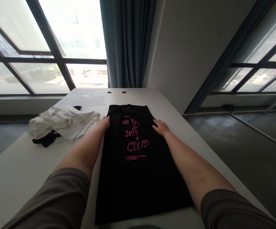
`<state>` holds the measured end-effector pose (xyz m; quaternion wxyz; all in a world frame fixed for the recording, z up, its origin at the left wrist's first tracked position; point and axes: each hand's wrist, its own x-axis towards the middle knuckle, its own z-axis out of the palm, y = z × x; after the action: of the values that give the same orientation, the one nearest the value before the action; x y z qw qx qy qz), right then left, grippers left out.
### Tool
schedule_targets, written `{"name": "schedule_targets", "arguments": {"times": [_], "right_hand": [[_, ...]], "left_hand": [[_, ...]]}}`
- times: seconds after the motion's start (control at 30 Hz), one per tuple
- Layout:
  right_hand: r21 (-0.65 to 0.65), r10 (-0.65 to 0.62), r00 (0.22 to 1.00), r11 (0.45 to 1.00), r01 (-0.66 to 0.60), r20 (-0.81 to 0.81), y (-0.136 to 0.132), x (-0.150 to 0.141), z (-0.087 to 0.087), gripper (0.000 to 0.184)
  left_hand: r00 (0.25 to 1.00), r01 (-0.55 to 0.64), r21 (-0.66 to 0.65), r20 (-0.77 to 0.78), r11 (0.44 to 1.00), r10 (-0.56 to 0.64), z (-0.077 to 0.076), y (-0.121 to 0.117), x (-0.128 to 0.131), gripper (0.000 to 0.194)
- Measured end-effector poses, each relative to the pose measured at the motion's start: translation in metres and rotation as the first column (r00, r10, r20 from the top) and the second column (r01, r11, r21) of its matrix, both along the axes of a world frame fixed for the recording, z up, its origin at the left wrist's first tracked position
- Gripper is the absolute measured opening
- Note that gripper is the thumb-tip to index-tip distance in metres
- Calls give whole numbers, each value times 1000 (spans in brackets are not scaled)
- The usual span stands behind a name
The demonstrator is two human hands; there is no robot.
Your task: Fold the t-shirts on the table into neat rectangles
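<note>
A black T-shirt with pink lettering lies flat before me, its sides folded in to a long narrow shape. The print is partly cut off at its left by a fold. My left hand rests on the shirt's left edge near the far end, fingers laid out flat. On the opposite edge, at about the same height, my right hand touches the cloth with its fingers spread. Neither hand grips the fabric.
The shirt lies on a white table. Left of it is a crumpled white garment with black parts. Paper sheets lie at the far left, near two round cable holes. Behind stand windows and a blue curtain.
</note>
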<state>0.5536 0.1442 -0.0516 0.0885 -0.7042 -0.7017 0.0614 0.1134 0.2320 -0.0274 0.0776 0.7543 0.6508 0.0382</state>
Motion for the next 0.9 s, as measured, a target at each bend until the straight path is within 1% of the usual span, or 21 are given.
{"name": "schedule_targets", "arguments": {"times": [0.07,0.13,0.23,0.3,0.37,0.4,0.47,0.53,0.63,0.7,0.8,0.9], "right_hand": [[8,-15,1000,1000,15,10,-1,-1,1,64],[24,-18,1000,1000,17,17,-4,-1,4,64],[60,-9,1000,998,8,14,-12,0,9,62],[94,12,1000,995,-12,-3,-21,-1,11,60],[121,47,999,992,-44,-22,-34,-3,13,57],[128,68,997,990,-64,-28,-42,-4,13,55],[125,107,994,987,-103,-25,-62,-7,13,53],[119,134,991,984,-132,-9,-84,-9,11,53],[121,147,989,981,-149,22,-120,-10,6,54],[124,136,990,982,-139,34,-143,-10,1,54],[134,120,992,983,-125,45,-174,-7,-6,55],[153,107,993,982,-113,47,-198,-6,-9,54]], "left_hand": [[999,-1,4,33,1000,1,1,-2,-4,59],[998,-21,30,65,999,19,3,-10,-10,60],[994,-49,70,98,996,42,4,-34,-18,63],[993,-33,105,113,994,21,4,-57,-23,64],[993,31,156,106,987,-48,3,-88,-25,62],[991,82,176,90,981,-99,3,-105,-25,60],[978,196,166,36,966,-205,4,-145,-23,55],[964,261,145,9,954,-265,6,-189,-18,59],[919,389,188,-14,902,-393,7,-252,-7,62],[900,427,178,15,886,-437,5,-289,0,65],[871,474,152,66,867,-487,1,-331,5,71],[834,533,114,94,838,-543,6,-355,3,77]]}}
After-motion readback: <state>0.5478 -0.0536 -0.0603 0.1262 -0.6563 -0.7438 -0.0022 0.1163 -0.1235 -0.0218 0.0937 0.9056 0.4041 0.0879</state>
